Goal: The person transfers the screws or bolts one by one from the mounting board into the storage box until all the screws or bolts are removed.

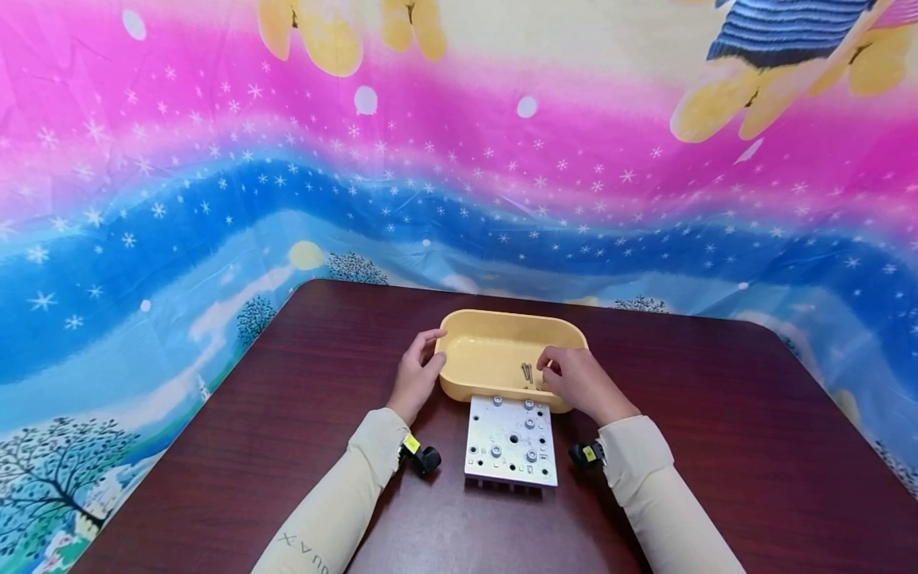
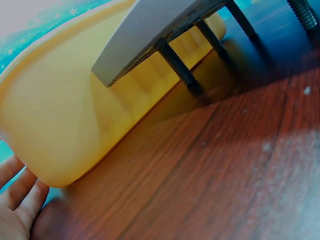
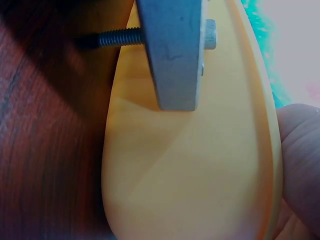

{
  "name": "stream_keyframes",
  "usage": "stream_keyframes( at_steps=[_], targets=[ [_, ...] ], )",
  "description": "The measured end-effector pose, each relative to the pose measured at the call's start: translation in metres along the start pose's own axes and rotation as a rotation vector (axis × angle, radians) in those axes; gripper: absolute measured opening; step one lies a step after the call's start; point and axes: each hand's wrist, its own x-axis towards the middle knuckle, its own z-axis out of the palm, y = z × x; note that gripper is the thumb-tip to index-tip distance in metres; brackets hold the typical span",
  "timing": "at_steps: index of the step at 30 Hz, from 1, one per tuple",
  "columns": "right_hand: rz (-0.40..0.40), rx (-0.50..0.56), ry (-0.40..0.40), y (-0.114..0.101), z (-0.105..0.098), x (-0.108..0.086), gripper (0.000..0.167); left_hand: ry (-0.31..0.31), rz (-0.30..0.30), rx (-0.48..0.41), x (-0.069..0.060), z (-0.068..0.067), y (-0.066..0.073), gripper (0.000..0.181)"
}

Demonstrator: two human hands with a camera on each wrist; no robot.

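Note:
A yellow oblong plastic basin (image 1: 476,391) stands on the table. My left hand (image 1: 415,377) touches its left end with fairly straight fingers (image 2: 31,200). My right hand (image 1: 577,383) reaches over the basin's near right rim with bent fingers; the fingertips are partly hidden, so I cannot tell whether they pinch anything. Several small screws (image 1: 527,372) lie on the basin floor beside those fingers. In front of the basin, a silver metal plate (image 1: 511,440) with holes carries several socket-head bolts (image 1: 496,451). Their threaded shanks (image 2: 175,63) stick out beneath the plate.
The dark red-brown wooden table (image 1: 272,446) has rounded far corners. Behind it hangs a colourful cloth (image 1: 459,159) with snowflakes. A small black camera (image 1: 423,457) sits on the left wrist, another black camera (image 1: 586,454) on the right, either side of the plate.

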Motion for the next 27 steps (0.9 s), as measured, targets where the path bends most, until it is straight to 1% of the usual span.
stream_keyframes(
  at_steps=[9,19,23,27],
  targets=[
    [0.017,-0.029,-0.019,-0.0013,0.0000,-0.0002,0.014,0.001,-0.006,0.014,-0.0002,0.0005,-0.0004,0.038],
    [0.007,-0.031,-0.031,-0.0032,-0.0001,-0.0007,0.016,0.003,-0.006,0.004,0.0000,0.0003,-0.0002,0.038],
    [0.001,-0.046,-0.034,-0.0030,0.0009,-0.0007,0.017,0.002,-0.015,0.010,0.0000,0.0002,0.0009,0.038],
    [0.011,-0.049,-0.043,-0.0035,0.0007,-0.0003,0.017,0.004,-0.024,0.016,0.0001,0.0000,0.0029,0.038]
  ],
)
